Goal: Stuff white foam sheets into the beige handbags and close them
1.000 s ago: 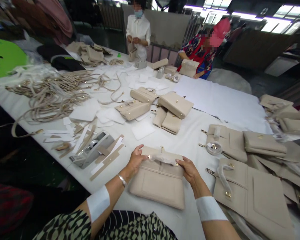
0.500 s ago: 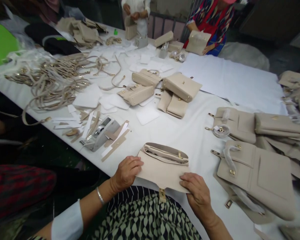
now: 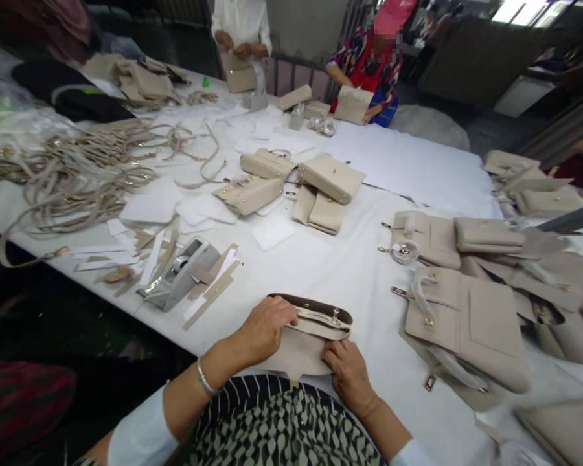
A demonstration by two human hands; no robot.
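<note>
A beige handbag lies open at the near edge of the white table, its flap hanging toward my lap. My left hand grips the bag's left end, fingers curled over the opening. My right hand presses on the flap at the right, fingers bent and holding it. A gold clasp shows inside the mouth of the bag.
A tape dispenser and paper strips lie to the left. A heap of beige straps fills the far left. Several finished bags are stacked at right, more bags in the middle. Two people work at the far end.
The bag was turned and opened with its flap pulled toward me. My left hand moved onto the opening, my right hand shifted left along the flap.
</note>
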